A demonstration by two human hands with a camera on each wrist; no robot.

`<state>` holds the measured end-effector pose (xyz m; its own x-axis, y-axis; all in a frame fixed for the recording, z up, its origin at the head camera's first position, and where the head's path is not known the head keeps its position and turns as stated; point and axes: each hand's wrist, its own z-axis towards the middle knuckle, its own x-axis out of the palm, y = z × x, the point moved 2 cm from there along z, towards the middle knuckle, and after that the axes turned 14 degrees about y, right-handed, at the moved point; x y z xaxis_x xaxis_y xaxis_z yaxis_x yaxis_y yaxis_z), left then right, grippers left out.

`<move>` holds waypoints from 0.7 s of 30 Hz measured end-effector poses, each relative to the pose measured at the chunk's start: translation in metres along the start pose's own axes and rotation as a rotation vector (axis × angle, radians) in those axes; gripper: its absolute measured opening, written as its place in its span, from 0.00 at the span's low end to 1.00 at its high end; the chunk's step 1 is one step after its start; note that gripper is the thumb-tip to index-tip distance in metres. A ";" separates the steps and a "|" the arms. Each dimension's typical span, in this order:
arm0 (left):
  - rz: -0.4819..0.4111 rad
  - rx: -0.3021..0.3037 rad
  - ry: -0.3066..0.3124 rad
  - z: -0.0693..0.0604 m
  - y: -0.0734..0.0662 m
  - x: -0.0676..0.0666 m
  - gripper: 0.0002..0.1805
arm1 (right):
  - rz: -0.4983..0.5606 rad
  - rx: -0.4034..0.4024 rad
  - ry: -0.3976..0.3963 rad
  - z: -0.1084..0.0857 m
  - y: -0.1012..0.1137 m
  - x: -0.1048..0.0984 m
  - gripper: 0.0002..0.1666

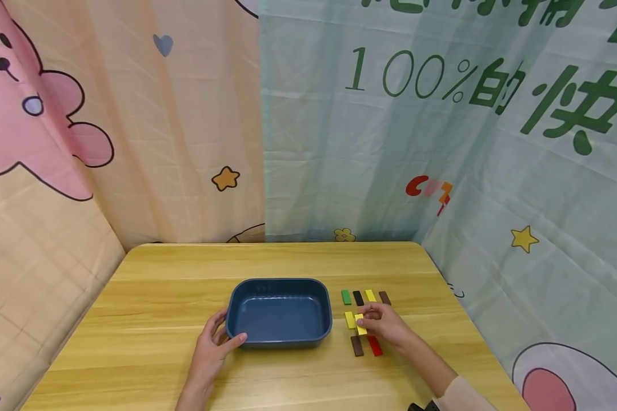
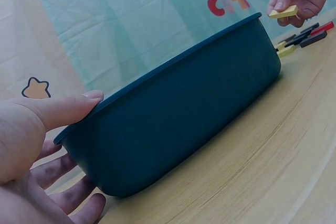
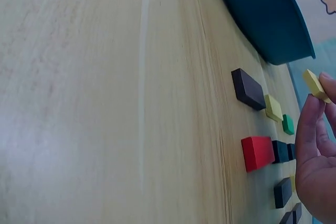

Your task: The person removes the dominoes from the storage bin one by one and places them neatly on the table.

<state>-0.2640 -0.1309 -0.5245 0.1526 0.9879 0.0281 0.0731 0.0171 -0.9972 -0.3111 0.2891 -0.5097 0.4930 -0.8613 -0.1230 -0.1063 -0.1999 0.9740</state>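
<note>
A dark blue rectangular plastic basin (image 1: 280, 344) stands on the table. My left hand (image 1: 211, 349) grips its left front corner; in the left wrist view the thumb lies on the rim and the fingers are against the outer wall. Right of the basin, my right hand (image 1: 385, 324) pinches a small yellow rectangular block (image 1: 360, 325) between thumb and fingers. The right wrist view shows this held block (image 3: 315, 85) raised off the tabletop. Around that hand lie another yellow block (image 1: 349, 320), a red block (image 1: 374, 346) and a dark brown block (image 1: 357, 346).
Behind the right hand, a row holds a green block (image 1: 346, 297), a black block (image 1: 358, 298), a yellow block (image 1: 370, 295) and a brown block (image 1: 384, 298). The wooden table (image 1: 144, 342) meets printed curtains (image 1: 313, 142) at its back and sides.
</note>
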 end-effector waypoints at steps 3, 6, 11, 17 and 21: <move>-0.002 0.004 0.002 0.000 -0.001 0.000 0.47 | 0.005 0.011 -0.013 -0.004 -0.003 -0.003 0.15; -0.009 0.009 -0.002 -0.001 -0.002 0.001 0.46 | 0.007 0.021 -0.029 -0.009 -0.007 -0.008 0.15; -0.024 0.014 -0.004 -0.002 -0.002 0.003 0.45 | -0.026 0.022 -0.042 -0.019 -0.016 -0.019 0.14; -0.008 0.006 -0.004 -0.001 -0.001 0.001 0.47 | -0.061 0.019 -0.050 -0.032 -0.023 -0.032 0.15; 0.005 -0.009 -0.003 -0.001 -0.001 0.000 0.47 | -0.078 0.042 -0.046 -0.040 -0.026 -0.036 0.15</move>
<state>-0.2635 -0.1312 -0.5238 0.1501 0.9884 0.0229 0.0809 0.0109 -0.9967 -0.2917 0.3442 -0.5230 0.4611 -0.8626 -0.2082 -0.1053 -0.2861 0.9524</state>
